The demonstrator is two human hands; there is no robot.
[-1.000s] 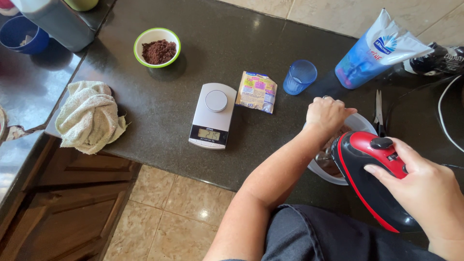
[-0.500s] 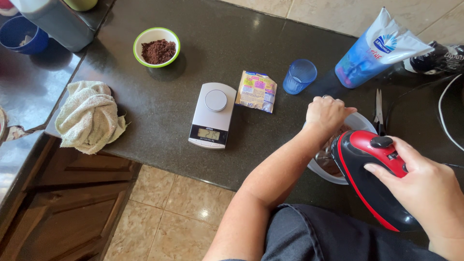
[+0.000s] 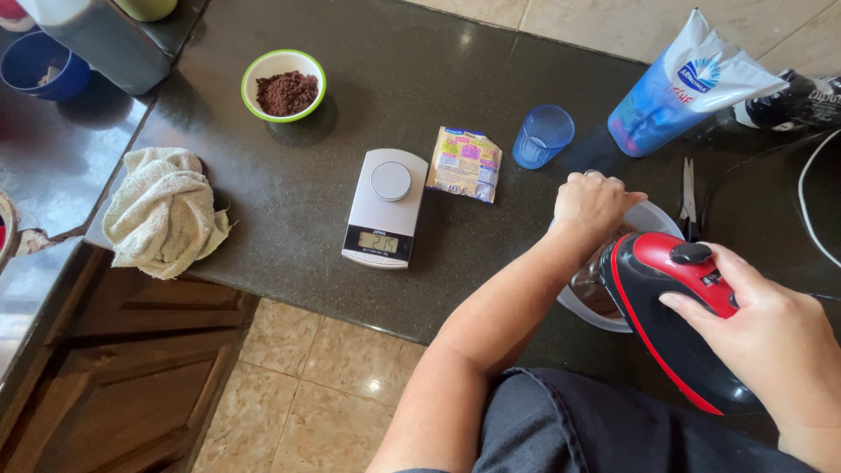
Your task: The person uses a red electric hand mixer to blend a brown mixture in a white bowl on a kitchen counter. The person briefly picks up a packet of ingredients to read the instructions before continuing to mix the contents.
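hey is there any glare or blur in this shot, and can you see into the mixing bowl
Head view: sharp overall; soft window glare on the dark countertop at far left; the bowl is mostly hidden by the left hand and the red-and-black hand mixer that the right hand grips.

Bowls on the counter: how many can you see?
3. A green bowl of brown powder at upper left, a blue bowl at the far left edge, and a white mixing bowl under the left hand. Others may be out of view.
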